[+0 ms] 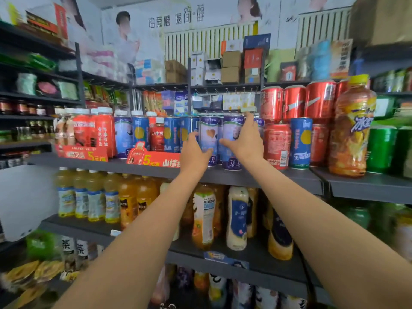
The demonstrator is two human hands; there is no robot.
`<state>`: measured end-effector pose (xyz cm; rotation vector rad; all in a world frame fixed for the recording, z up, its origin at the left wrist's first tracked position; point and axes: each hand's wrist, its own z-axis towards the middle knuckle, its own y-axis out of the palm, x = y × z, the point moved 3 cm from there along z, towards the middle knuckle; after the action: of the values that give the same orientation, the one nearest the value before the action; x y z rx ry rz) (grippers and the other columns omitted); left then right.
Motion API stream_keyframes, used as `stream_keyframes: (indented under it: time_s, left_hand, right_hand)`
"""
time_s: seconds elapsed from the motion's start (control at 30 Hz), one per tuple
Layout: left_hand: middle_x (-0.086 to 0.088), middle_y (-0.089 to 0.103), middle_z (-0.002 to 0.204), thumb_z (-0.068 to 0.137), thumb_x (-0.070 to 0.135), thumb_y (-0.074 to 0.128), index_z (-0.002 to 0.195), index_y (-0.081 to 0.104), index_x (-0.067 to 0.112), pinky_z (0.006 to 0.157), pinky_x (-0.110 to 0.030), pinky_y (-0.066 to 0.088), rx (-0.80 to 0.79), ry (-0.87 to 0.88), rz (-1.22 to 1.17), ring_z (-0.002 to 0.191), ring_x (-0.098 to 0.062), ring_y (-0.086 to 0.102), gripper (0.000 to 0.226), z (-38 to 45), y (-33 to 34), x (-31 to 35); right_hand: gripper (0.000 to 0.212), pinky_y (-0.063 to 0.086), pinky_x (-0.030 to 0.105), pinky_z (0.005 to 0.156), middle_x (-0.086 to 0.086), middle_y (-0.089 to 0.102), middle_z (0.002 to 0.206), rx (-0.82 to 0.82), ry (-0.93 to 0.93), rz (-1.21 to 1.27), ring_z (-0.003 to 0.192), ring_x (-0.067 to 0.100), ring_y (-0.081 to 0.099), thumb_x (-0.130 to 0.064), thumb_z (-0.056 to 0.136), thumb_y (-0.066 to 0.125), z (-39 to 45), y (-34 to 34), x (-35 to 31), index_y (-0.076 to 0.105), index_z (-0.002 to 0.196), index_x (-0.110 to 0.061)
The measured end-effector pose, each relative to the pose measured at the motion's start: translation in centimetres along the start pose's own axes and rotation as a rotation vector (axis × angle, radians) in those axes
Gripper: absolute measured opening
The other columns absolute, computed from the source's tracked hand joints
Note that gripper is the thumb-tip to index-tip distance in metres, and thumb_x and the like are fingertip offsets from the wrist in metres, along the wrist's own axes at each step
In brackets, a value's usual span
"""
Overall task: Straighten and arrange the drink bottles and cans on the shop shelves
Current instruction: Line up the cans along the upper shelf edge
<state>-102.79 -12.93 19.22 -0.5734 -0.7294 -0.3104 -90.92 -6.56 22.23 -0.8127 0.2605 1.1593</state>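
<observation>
Two purple-and-white drink cans stand side by side at the front of the dark upper shelf (245,175). My left hand (194,152) wraps the left side of the left purple can (209,132), thumb across its lower front. The right purple can (230,130) is held by my right hand (245,139), thumb on its front, fingers round its right side and index finger pointing up. Both cans stand upright on the shelf. More blue cans (172,134) line up to their left.
Red cola cans (277,143), stacked two high, and a blue can (301,141) stand just right of my right hand. Further right are a big orange iced-tea bottle (350,130) and green cans (381,148). A red price sign (153,159) fronts the shelf at left. Juice bottles (204,215) fill the shelf below.
</observation>
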Motion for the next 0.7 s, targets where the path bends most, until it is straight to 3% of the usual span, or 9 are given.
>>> stream_keyframes:
  time_s: [0.07, 0.13, 0.2, 0.27, 0.3, 0.43, 0.57, 0.7]
  left_hand:
    - [-0.014, 0.044, 0.136, 0.088, 0.018, 0.062, 0.136, 0.034, 0.008, 0.094, -0.036, 0.040, 0.008, -0.009, 0.006, 0.121, -0.028, 0.047, 0.056, 0.4, 0.6, 0.1]
    - [-0.015, 0.043, 0.136, 0.089, 0.017, 0.062, 0.136, 0.033, 0.006, 0.093, -0.037, 0.040, 0.020, -0.027, 0.011, 0.121, -0.031, 0.047, 0.056, 1.0, 0.9, 0.1]
    - [-0.016, 0.044, 0.133, 0.089, 0.015, 0.061, 0.134, 0.034, 0.005, 0.090, -0.039, 0.041, 0.030, -0.029, 0.042, 0.118, -0.033, 0.049, 0.054, 1.4, 1.1, 0.2]
    - [-0.017, 0.043, 0.132, 0.089, 0.014, 0.060, 0.132, 0.034, 0.003, 0.089, -0.041, 0.042, 0.038, -0.019, 0.085, 0.116, -0.035, 0.050, 0.051, 1.6, 1.2, 0.2]
    - [-0.018, 0.042, 0.133, 0.089, 0.013, 0.060, 0.132, 0.034, 0.003, 0.090, -0.041, 0.042, 0.042, -0.017, 0.098, 0.116, -0.036, 0.050, 0.051, 1.6, 1.3, 0.2]
    - [-0.018, 0.043, 0.132, 0.087, 0.014, 0.063, 0.132, 0.034, 0.003, 0.091, -0.042, 0.042, 0.037, 0.002, 0.118, 0.117, -0.035, 0.049, 0.054, 1.8, 1.3, 0.0]
    - [-0.017, 0.043, 0.131, 0.086, 0.016, 0.065, 0.127, 0.036, 0.005, 0.090, -0.038, 0.041, 0.033, 0.026, 0.088, 0.116, -0.034, 0.049, 0.052, 1.5, 0.9, 0.0]
    - [-0.016, 0.047, 0.124, 0.084, 0.020, 0.068, 0.126, 0.036, 0.007, 0.079, -0.028, 0.037, 0.003, 0.067, 0.084, 0.109, -0.030, 0.051, 0.054, 1.2, 1.3, 0.2]
  right_hand:
    - [0.099, 0.042, 0.040, 0.094, 0.015, 0.033, 0.147, -0.041, 0.035, 0.026, 0.130, 0.031, 0.040, -0.032, 0.078, 0.074, -0.3, 0.6, 0.2, 0.009, 0.147, -0.004]
    - [0.093, 0.041, 0.040, 0.095, 0.019, 0.036, 0.143, -0.095, 0.064, -0.028, 0.126, 0.033, 0.042, -0.034, 0.079, 0.073, -0.7, 1.2, 0.7, 0.017, 0.144, 0.001]
    - [0.072, 0.045, 0.036, 0.080, 0.017, 0.046, 0.129, -0.160, 0.096, -0.100, 0.109, 0.028, 0.050, -0.030, 0.081, 0.070, -0.9, 1.5, 1.3, 0.033, 0.133, 0.004]
    - [0.049, 0.038, 0.028, 0.058, 0.012, 0.052, 0.106, -0.182, 0.136, -0.125, 0.082, 0.019, 0.048, -0.029, 0.083, 0.068, -1.1, 1.5, 1.8, 0.045, 0.114, 0.001]
    - [0.046, 0.035, 0.028, 0.056, 0.012, 0.052, 0.103, -0.174, 0.144, -0.142, 0.079, 0.018, 0.048, -0.031, 0.083, 0.069, -1.1, 1.5, 1.8, 0.046, 0.109, -0.001]
    - [0.064, 0.044, 0.037, 0.080, 0.017, 0.051, 0.125, -0.081, 0.170, -0.236, 0.112, 0.034, 0.054, -0.036, 0.082, 0.070, -1.0, 1.7, 2.0, 0.040, 0.124, 0.002]
    - [0.070, 0.045, 0.039, 0.090, 0.019, 0.044, 0.132, -0.048, 0.207, -0.329, 0.118, 0.037, 0.051, -0.036, 0.082, 0.069, -0.7, 1.9, 1.9, 0.035, 0.130, 0.003]
    - [0.074, 0.046, 0.039, 0.091, 0.020, 0.036, 0.136, -0.056, 0.192, -0.386, 0.120, 0.036, 0.049, -0.038, 0.084, 0.066, -0.8, 2.3, 1.9, 0.030, 0.133, 0.004]
